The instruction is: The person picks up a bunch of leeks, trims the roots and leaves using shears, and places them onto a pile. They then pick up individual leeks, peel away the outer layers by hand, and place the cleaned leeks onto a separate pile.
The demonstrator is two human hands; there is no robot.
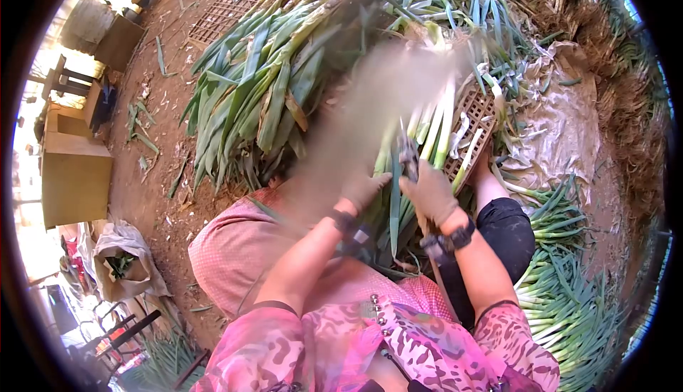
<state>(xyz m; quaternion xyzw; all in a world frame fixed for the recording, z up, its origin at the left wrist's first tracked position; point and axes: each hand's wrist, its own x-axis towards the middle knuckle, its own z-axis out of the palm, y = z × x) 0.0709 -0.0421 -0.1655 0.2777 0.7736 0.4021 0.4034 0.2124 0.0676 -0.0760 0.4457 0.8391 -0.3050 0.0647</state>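
Observation:
My left hand (366, 190), in a pale glove, closes around green onion stalks; a blurred smear over the view hides part of its grip. Beside it, my gloved right hand (432, 191) is wrapped around a dark, pistol-shaped air blow gun (408, 156) with a thin nozzle pointing away from me. What looks like a hose runs down below that hand. Several white-stemmed green onions (442, 125) lie just past the nozzle, on a brown lattice crate (478, 116). Loose green leaves (395, 210) hang between my hands.
A large heap of untrimmed green onions (263, 86) rises at the left. Cleaned green onions (569, 314) lie at the right, near a crumpled plastic sheet (562, 118). Another lattice crate (231, 11), a wooden box (77, 182) and a sack (128, 260) stand on the dirt floor.

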